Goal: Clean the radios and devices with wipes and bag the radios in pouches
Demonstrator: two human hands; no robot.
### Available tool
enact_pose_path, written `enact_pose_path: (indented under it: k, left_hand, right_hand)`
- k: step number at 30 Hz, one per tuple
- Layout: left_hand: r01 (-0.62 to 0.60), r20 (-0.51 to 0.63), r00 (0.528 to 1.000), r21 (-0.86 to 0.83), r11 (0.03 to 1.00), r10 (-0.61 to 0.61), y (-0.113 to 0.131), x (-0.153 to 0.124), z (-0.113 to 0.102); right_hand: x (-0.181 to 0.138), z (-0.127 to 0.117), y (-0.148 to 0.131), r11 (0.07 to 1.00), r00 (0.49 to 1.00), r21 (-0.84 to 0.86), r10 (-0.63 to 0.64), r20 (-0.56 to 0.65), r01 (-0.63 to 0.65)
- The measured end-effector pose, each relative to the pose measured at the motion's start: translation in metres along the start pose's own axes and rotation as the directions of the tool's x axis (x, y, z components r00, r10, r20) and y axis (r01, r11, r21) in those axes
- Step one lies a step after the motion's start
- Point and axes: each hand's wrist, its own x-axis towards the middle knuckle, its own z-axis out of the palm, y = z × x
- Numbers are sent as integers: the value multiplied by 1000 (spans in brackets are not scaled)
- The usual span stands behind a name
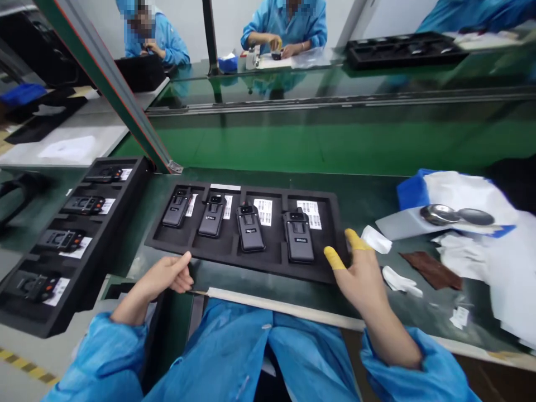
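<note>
A black foam tray (pixel 247 261) lies in front of me with several black handheld devices in its compartments, among them one device (pixel 300 240) at the right. White printed labels (pixel 310 214) sit beside the devices. My right hand (pixel 362 273), with yellow finger cots on thumb and index finger, is at the tray's right end. Its thumb lies over the end wall and its index finger outside it, gripping the wall. My left hand (pixel 163 273) is by the tray's front left edge, fingers curled in and thumb tip near the edge. Nothing shows in it.
A second black foam tray (pixel 79 223) holds similar devices at the left. On the right lie a blue box (pixel 408 190) with white cloths, a grey bottle (pixel 400 222), crumpled wipes and a brown cloth (pixel 433 269). Several co-workers in blue sit beyond the green divider (pixel 268 145).
</note>
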Motion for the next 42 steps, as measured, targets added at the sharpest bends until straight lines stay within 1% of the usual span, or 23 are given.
enact_pose_path:
  k: [1,2,3,5,6,8,10,12,14,15,17,18,20,23,25,27,29,30,32,33,35,39,42]
  left_hand:
    - [-47,42,998,74,996,44,6,-2,-3]
    - [-138,82,988,140,981,127,12,-3,-4]
    - [-256,112,965,189,948,238,18,-3,-3]
    - [-477,129,879,239,846,459,30,1,7]
    - [-546,124,837,244,801,533,34,5,16]
    - [-627,163,778,271,730,607,38,14,37]
    - [-684,235,725,349,640,647,40,22,59]
    - [-695,241,675,525,492,697,42,25,78]
    - [-596,211,658,732,329,723,46,26,94]
    - [-526,206,666,811,257,717,49,26,100]
    - [-419,219,704,896,146,676,55,24,112]
    - [-394,234,716,913,104,657,58,24,118]
    - [-366,252,722,929,47,645,61,24,128]
    - [-351,249,709,936,25,659,61,23,139]
    - [-344,217,713,937,63,667,61,23,142]
    - [-342,169,743,928,151,647,63,24,141]
    - [-355,124,785,893,277,608,66,26,139]
    - [-375,112,797,862,341,593,68,28,138]
    - [-427,117,806,793,433,580,70,33,136]
    - [-450,127,803,770,453,582,71,34,136]
    - [-469,145,794,764,443,591,72,37,138]
    - [-414,113,760,843,343,640,69,33,148]
    - [-376,128,760,887,269,637,68,26,159]
  right_hand:
    - [-2,-2,-2,997,997,-37,-72,-29,71]
    - [-3,-4,-4,988,989,-73,-137,-57,133]
    - [-3,-5,-5,977,978,-110,-192,-81,183]
    - [-4,-4,-8,952,957,-175,-272,-101,252]
    - [-4,-3,-9,939,949,-204,-300,-99,276]
    - [-6,-1,-13,919,944,-276,-317,-93,281]
    - [-9,1,-18,902,960,-369,-269,-76,223]
    - [-12,2,-24,879,981,-452,-192,-36,156]
    - [-13,3,-30,859,990,-494,-139,24,133]
    - [-13,3,-33,855,990,-500,-129,52,138]
    - [-12,6,-38,859,988,-488,-123,94,154]
    - [-12,8,-39,868,986,-470,-125,106,161]
    - [-12,12,-41,898,986,-410,-130,105,162]
    - [-12,14,-42,954,991,-266,-129,44,136]
    - [-14,13,-44,983,993,-140,-115,6,115]
    - [-15,11,-48,996,996,8,-87,5,87]
    - [-15,10,-53,984,996,172,-49,70,36]
    - [-15,9,-56,971,993,241,-31,115,2]
    - [-15,10,-59,944,984,324,-1,179,-58]
    - [-15,11,-60,938,982,338,10,188,-74]
    - [-16,13,-59,942,987,330,2,162,-56]
    - [-18,18,-55,963,988,244,-135,72,114]
    - [-19,20,-53,967,977,164,-206,53,194]
